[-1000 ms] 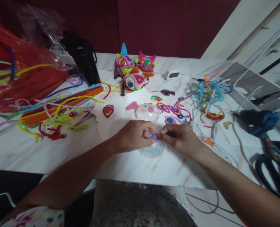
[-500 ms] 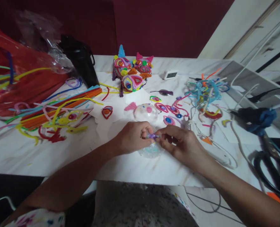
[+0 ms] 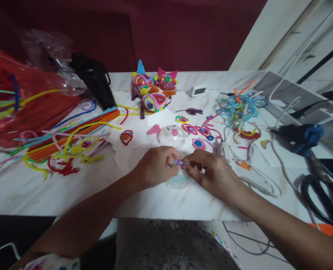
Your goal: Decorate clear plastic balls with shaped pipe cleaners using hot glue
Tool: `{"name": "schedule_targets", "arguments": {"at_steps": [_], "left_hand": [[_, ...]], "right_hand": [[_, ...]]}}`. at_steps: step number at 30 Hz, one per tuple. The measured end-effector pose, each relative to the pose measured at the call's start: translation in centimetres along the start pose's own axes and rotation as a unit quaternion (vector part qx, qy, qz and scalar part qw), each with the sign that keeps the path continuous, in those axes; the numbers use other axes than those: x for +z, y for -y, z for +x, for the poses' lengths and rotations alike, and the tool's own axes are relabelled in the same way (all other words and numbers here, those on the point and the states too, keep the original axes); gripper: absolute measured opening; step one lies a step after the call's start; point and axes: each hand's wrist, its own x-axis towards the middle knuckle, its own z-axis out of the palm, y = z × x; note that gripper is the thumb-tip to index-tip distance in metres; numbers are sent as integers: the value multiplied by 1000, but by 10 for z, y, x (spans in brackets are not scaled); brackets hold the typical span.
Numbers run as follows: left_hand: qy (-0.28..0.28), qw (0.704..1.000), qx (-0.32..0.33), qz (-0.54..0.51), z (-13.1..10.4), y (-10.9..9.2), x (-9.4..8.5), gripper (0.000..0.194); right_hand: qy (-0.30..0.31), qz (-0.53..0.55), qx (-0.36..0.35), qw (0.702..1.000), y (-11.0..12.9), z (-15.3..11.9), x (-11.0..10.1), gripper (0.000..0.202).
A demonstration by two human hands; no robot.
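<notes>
Near the table's front edge, my left hand [image 3: 156, 166] and my right hand [image 3: 211, 168] meet with fingers pinched on a small purple piece [image 3: 179, 162]. Beneath them sits a clear rounded plastic piece [image 3: 179, 182] with a pale teal tint, partly covered by the fingers. Just behind is a second clear shell [image 3: 173, 137] bearing a pink ear shape [image 3: 154, 129] and a pink dot. Looped eye shapes in pink, red and blue [image 3: 199, 144] lie to its right, and a red-edged one [image 3: 126, 137] to its left.
Decorated heads [image 3: 155, 101] stand at the back beside a black bottle [image 3: 94, 80]. Fuzzy sticks [image 3: 48, 148] and a red bag [image 3: 33, 116] fill the left. Rightward are a glue gun [image 3: 253, 180], tangled blue strips [image 3: 236, 108] and black scissors [image 3: 321, 198].
The view has shifted slightly, so the table items appear a little lower and farther left. Both hands keep nearly the same pinch on the purple piece.
</notes>
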Motion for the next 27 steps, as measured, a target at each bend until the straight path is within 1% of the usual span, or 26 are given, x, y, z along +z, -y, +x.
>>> {"name": "schedule_targets", "arguments": {"at_steps": [8,10,13,15,21,25,27], "left_hand": [[-18,1000,19,14,-1,-1,1,13],[-34,998,45,29,-1,-1,2,13],[-57,992,106,40,-1,-1,3,14],[-63,988,132,40,-1,-1,4,16],[-76,983,156,62,-3,-2,6,16],[-88,972,189,111,-4,-1,7,13],[-87,965,206,134,-5,0,6,13]], "right_hand": [[7,3,9,1000,0,1,1,16],[7,11,11,1000,0,1,1,16],[10,9,14,1000,0,2,1,17],[15,0,14,1000,1,2,0,17],[20,-25,6,999,5,3,-3,15],[29,-31,7,999,7,5,-4,16],[26,-22,0,999,4,3,-8,18]]}}
